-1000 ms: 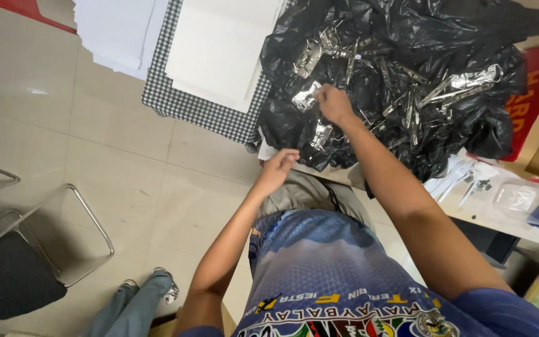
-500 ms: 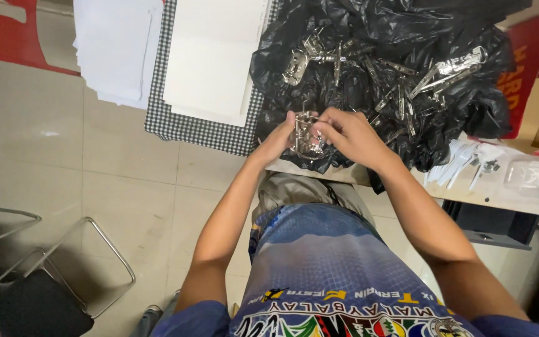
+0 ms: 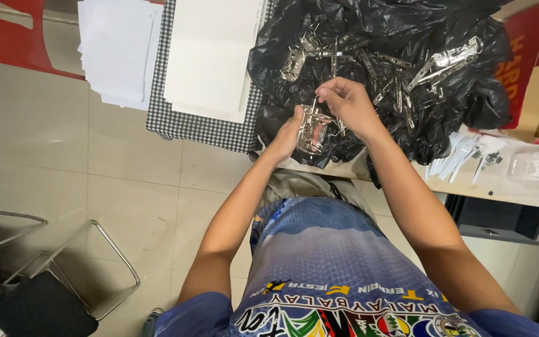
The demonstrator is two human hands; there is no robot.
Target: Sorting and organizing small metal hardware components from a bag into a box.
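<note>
Metal clip (image 3: pixel 310 128) held over black plastic sheet (image 3: pixel 407 37), tiled floor (image 3: pixel 63 162) below.

I see even, bright indoor light, glints on the black bag (image 3: pixel 407 37), soft shadows, slight wide-angle bending at edges.

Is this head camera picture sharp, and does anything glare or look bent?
Head view: mostly sharp, lit evenly from above; the crinkled black plastic sheet shows bright sheen, and the shiny metal clip mechanism held between the left hand and right hand glints. The white paper stacks look nearly washed out. Wide-angle lens bends the pale tiled floor lines slightly towards the edges.
</note>
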